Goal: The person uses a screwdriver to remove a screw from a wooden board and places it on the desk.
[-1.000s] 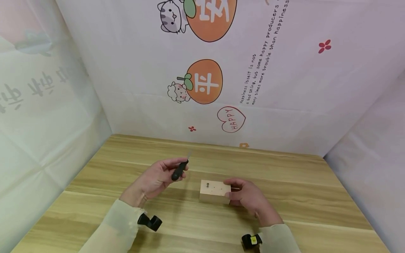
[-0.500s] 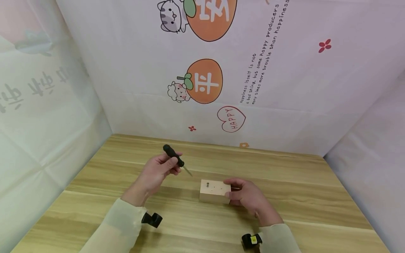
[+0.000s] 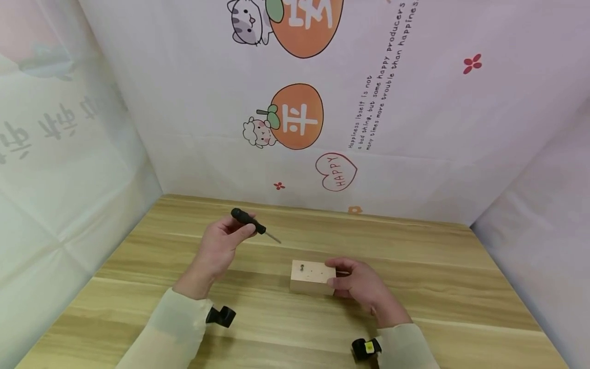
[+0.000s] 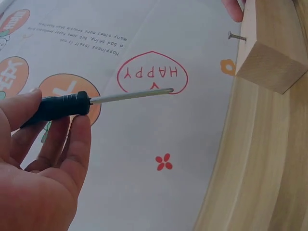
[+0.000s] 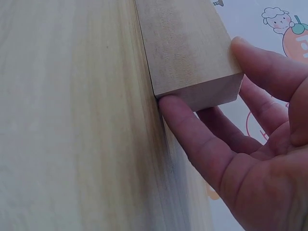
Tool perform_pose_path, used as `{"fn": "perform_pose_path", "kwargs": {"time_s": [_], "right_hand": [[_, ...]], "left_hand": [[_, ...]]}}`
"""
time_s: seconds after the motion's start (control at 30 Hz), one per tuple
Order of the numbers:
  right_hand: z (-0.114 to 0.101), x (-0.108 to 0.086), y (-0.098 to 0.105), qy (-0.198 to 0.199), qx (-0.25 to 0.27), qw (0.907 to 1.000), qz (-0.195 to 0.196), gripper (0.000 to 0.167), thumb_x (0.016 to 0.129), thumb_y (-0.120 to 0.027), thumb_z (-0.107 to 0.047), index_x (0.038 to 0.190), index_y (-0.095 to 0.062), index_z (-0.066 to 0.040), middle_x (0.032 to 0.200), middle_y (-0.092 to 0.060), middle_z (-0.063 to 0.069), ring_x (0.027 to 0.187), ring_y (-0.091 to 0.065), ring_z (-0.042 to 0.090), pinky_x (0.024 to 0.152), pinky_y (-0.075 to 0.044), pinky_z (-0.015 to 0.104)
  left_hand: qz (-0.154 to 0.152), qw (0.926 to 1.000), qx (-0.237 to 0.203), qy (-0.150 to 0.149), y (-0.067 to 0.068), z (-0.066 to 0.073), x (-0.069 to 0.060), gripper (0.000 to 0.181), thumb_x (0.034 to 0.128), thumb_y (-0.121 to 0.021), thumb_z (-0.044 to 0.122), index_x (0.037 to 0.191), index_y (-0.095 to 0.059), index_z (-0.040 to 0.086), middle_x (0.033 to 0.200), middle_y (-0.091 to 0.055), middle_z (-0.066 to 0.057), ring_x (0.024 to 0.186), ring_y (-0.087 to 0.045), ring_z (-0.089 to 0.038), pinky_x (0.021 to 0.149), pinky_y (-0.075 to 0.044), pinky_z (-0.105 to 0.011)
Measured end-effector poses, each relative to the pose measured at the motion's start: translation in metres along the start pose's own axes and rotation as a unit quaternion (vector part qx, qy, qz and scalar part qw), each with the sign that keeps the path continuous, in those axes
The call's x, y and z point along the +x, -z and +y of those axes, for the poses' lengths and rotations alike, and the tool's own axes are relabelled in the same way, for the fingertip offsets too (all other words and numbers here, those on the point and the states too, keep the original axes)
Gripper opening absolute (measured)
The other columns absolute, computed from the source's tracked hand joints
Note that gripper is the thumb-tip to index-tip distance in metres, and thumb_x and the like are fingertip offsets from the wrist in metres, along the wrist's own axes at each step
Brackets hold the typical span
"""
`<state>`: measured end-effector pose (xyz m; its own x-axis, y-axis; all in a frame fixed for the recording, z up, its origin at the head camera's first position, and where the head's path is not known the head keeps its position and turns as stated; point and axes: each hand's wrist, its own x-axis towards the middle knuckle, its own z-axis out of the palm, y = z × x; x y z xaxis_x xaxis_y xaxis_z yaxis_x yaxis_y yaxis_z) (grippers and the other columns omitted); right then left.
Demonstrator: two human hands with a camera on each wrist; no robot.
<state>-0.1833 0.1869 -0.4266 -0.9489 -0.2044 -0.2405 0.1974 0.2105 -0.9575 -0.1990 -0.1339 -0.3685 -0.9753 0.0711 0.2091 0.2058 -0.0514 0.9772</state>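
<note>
Left forearm in pale cream sleeve (image 3: 166, 328) in from seven o'clock, aimed at one; bare left hand (image 3: 220, 248) pinching, thumb (image 4: 21, 107) against curled fingers (image 4: 79, 137). Right forearm in matching sleeve (image 3: 406, 347) from five, aimed at eleven; bare right hand (image 3: 363, 286) gripping.

1. I can pass over the surface (image 3: 276, 328) in front of the wooden block (image 3: 312, 279), between the sleeves (image 3: 166, 328).
2. The right hand (image 3: 361, 284) covers the block's right end.
3. A protruding screw (image 4: 237, 36) obstructs its top left.
4. The screwdriver (image 3: 258, 226) juts rightward, above surface.
5. The printed sheet (image 3: 405, 184) bars the back.

Diffuse light, soft shadows on tabletop (image 3: 286, 328)
</note>
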Motion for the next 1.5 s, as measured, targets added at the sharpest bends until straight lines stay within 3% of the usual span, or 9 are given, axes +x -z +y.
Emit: {"fn": "perform_pose_path", "kwargs": {"time_s": [0.2, 0.4, 0.63, 0.93, 1.23, 1.5], "right_hand": [[0.0, -0.001, 0.0, 0.002, 0.003, 1.0, 0.0, 0.046, 0.087, -0.076, -0.001, 0.131, -0.063, 0.0, 0.127, -0.058, 0.019, 0.102, -0.061, 0.026, 0.079, -0.058, 0.042], [0.002, 0.0, 0.001, 0.001, 0.006, 1.0, -0.001, 0.046, 0.087, -0.076, 0.0, 0.13, -0.063, 0.0, 0.126, -0.058, 0.019, 0.102, -0.061, 0.026, 0.079, -0.058, 0.042], [0.003, -0.001, 0.0, -0.006, 0.004, 1.0, 0.003, 0.045, 0.086, -0.076, 0.0, 0.129, -0.064, -0.001, 0.126, -0.058, 0.018, 0.103, -0.061, 0.026, 0.08, -0.058, 0.042], [0.001, 0.0, 0.0, -0.005, -0.005, 1.0, 0.006, 0.044, 0.087, -0.076, 0.0, 0.129, -0.064, -0.002, 0.125, -0.058, 0.018, 0.103, -0.061, 0.027, 0.079, -0.058, 0.042], [0.002, 0.002, 0.0, -0.005, -0.008, 1.0, 0.003, 0.044, 0.087, -0.076, -0.001, 0.129, -0.064, -0.002, 0.126, -0.058, 0.018, 0.105, -0.061, 0.027, 0.079, -0.058, 0.042], [0.001, 0.002, 0.0, 0.002, -0.01, 0.9999, 0.001, 0.044, 0.087, -0.076, 0.0, 0.129, -0.064, -0.002, 0.126, -0.058, 0.018, 0.105, -0.061, 0.027, 0.079, -0.058, 0.042]], "left_hand": [[0.009, 0.9974, -0.063, -0.035, -0.002, 0.004, 0.003, 0.036, 0.0945, -0.065, -0.003, 0.13, -0.059, -0.004, 0.119, -0.063, -0.019, 0.109, -0.064, -0.027, 0.093, -0.052, -0.038], [0.029, 0.9935, -0.103, -0.037, -0.002, 0.005, 0.003, 0.065, 0.0938, -0.063, -0.009, 0.151, -0.045, 0.015, 0.115, -0.066, -0.017, 0.102, -0.069, -0.03, 0.087, -0.055, -0.042], [0.032, 0.99, -0.129, -0.049, -0.003, 0.003, 0.003, 0.057, 0.0981, -0.062, 0.002, 0.151, -0.046, 0.016, 0.114, -0.065, -0.021, 0.105, -0.067, -0.036, 0.083, -0.056, -0.048], [0.045, 0.9901, -0.126, -0.042, -0.013, 0.004, 0.007, 0.056, 0.0942, -0.065, -0.003, 0.146, -0.053, 0.015, 0.108, -0.057, -0.02, 0.099, -0.069, -0.029, 0.081, -0.057, -0.046], [0.033, 0.9913, -0.12, -0.045, -0.034, -0.004, 0.004, 0.053, 0.0918, -0.067, -0.005, 0.142, -0.058, 0.011, 0.1, -0.058, -0.017, 0.098, -0.069, -0.028, 0.079, -0.058, -0.046], [0.027, 0.9933, -0.107, -0.036, -0.045, -0.008, 0.005, 0.053, 0.0902, -0.069, -0.005, 0.139, -0.061, 0.012, 0.103, -0.059, -0.019, 0.095, -0.069, -0.029, 0.079, -0.058, -0.048]]}}
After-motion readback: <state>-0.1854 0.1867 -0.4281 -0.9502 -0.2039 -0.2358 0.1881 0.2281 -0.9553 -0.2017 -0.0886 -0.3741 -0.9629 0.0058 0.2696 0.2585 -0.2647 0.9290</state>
